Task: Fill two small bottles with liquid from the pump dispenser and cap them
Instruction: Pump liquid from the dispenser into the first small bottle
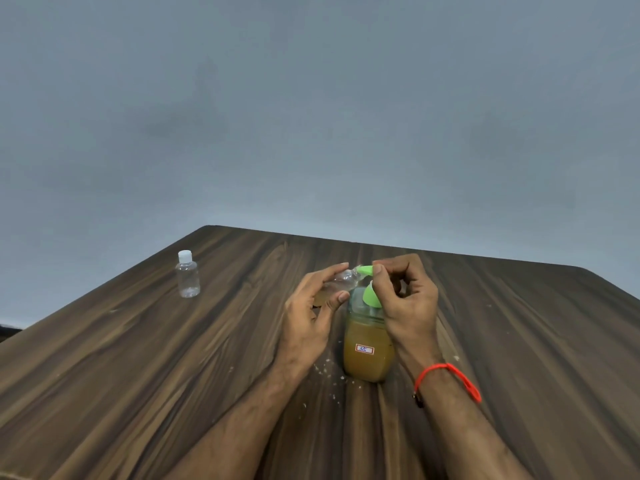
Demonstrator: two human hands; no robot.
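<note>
On the table (138,375) stands the dispenser (369,355), full of amber liquid, its white label reading "25". The right hand (408,303) curls its fingers over the green pump (370,296), thumb at the spout. The left hand (311,313) pinches a tilted bottle (341,282) against the spout. A capped bottle (187,276) stands well apart, far left.

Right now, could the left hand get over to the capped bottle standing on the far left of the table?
Probably not yet. The wood between the left hand and the capped bottle is bare, so nothing blocks the way, but that hand is busy holding the other small bottle at the pump spout.
</note>
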